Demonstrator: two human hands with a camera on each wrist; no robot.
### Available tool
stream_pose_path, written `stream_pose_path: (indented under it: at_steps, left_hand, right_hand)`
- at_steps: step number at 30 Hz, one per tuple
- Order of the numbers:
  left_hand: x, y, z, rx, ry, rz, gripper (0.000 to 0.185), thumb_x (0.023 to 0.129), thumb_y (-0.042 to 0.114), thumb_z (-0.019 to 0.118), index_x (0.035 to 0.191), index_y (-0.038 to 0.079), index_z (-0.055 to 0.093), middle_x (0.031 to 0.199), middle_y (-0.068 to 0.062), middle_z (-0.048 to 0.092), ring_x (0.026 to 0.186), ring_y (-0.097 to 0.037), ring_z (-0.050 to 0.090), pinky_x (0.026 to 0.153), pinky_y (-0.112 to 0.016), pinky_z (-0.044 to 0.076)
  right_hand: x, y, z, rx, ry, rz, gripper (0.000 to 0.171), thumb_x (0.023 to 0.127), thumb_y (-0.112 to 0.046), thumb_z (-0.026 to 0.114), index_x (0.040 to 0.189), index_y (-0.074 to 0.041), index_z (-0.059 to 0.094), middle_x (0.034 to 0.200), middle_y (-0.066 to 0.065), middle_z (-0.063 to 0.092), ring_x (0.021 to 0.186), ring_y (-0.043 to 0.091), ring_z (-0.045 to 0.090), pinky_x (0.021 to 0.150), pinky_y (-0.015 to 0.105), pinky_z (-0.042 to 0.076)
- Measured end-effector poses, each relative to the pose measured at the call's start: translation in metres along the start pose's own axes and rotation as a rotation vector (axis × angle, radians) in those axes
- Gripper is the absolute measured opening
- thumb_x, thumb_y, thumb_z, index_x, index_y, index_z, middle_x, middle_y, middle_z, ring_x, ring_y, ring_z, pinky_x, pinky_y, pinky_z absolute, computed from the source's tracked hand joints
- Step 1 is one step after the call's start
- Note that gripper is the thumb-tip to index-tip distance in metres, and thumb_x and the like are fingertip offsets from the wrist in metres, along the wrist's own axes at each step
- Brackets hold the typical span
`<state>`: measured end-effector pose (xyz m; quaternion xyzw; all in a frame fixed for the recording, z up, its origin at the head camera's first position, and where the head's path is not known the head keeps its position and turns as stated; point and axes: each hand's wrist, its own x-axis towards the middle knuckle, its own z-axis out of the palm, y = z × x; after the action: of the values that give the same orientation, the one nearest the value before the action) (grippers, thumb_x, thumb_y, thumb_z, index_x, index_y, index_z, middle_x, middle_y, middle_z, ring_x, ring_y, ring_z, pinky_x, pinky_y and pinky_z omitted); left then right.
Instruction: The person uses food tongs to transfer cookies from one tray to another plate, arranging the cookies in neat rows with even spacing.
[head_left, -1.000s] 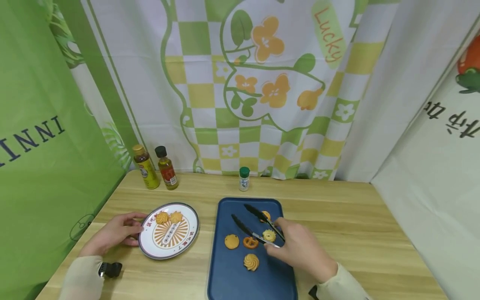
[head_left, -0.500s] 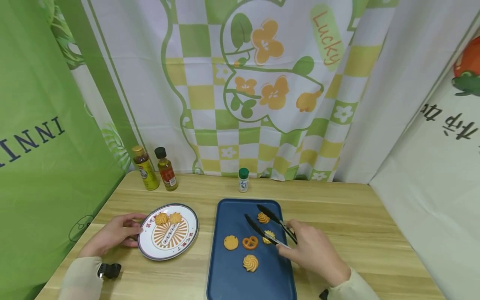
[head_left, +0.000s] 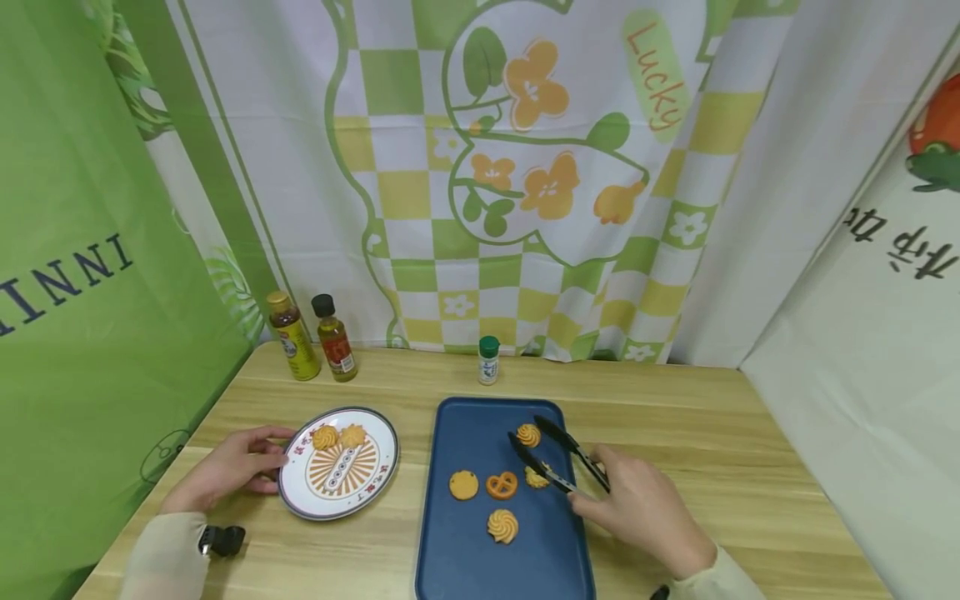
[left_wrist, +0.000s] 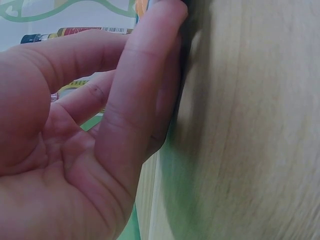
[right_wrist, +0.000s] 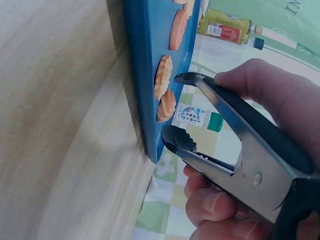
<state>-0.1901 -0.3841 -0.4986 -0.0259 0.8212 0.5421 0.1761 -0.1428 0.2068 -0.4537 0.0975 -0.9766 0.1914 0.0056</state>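
Note:
In the head view my left hand [head_left: 228, 467] holds the left rim of a white plate [head_left: 300, 487]. Two cookies, one swirled [head_left: 325, 437], lie near its far edge. My right hand [head_left: 641, 504] grips black-tipped metal kitchen tongs [head_left: 553, 477], whose arms stand apart over the far right of a blue tray [head_left: 457, 554]. Between and below the tips sits a swirled cookie [head_left: 528, 435], with nothing clamped. A ring-shaped cookie [head_left: 534, 477] is partly hidden under one arm. A pretzel [head_left: 502, 484], a round cookie [head_left: 463, 484] and another swirled cookie [head_left: 502, 526] also lie on the tray.
Two oil or sauce bottles, one yellow-labelled [head_left: 297, 354] and one red-labelled [head_left: 337, 352], stand at the table's back left. A green-capped shaker [head_left: 488, 362] is behind the tray. Patterned curtains [head_left: 420, 242] enclose the wooden table [head_left: 675, 417].
My right hand has moved the tongs rightward and slightly nearer, from over the tray's middle to around the far swirled cookie. The left hand and plate stay put.

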Motion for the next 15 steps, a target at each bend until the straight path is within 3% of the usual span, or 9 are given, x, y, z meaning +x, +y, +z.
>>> stream_pose_path:
  at_steps: [15]
  left_hand:
    - [-0.0007,0.0005,0.0005,-0.005,0.000,-0.003,0.064,0.107,-0.002,0.066,0.163,-0.015,0.038,0.121,-0.019,0.067,0.089,-0.022,0.074,0.077,-0.036,0.077]
  right_hand:
    - [0.0002,0.0005,-0.0031,-0.034,-0.016,-0.007,0.066,0.086,-0.052,0.090,0.129,-0.005,0.076,0.101,0.009,0.082,0.078,0.016,0.071,0.066,0.044,0.067]
